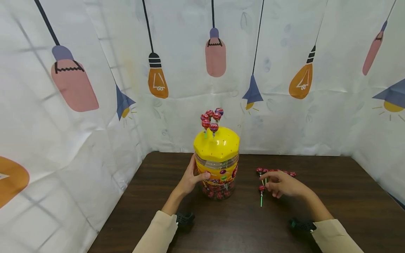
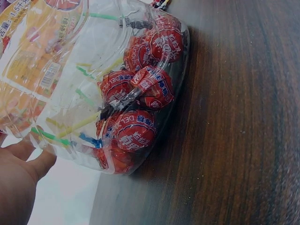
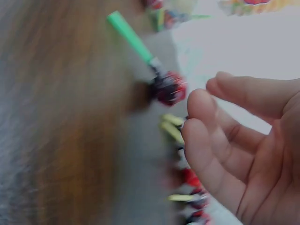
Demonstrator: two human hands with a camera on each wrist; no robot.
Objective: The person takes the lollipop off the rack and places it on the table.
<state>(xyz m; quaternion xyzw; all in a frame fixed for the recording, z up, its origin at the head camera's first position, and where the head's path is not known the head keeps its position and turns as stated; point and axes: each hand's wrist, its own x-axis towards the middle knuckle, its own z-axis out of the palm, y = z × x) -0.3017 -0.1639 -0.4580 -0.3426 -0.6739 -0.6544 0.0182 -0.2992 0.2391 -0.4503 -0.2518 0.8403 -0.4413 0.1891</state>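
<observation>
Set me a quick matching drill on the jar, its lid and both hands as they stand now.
Things:
1. Yellow lid
2. Jar
3. Left grip
4. Right grip

Places and states:
A. Holding nothing, near the loose lollipops
B. See-through, with red-wrapped lollipops at the bottom
C. Topped with a cluster of standing lollipops
D. Holding the container's side

Pairs: 1-C; 2-B; 3-D; 4-A

bare tabletop (image 1: 246, 186) leaves passage between the jar (image 1: 221, 175) and loose lollipops (image 1: 261, 188).
</observation>
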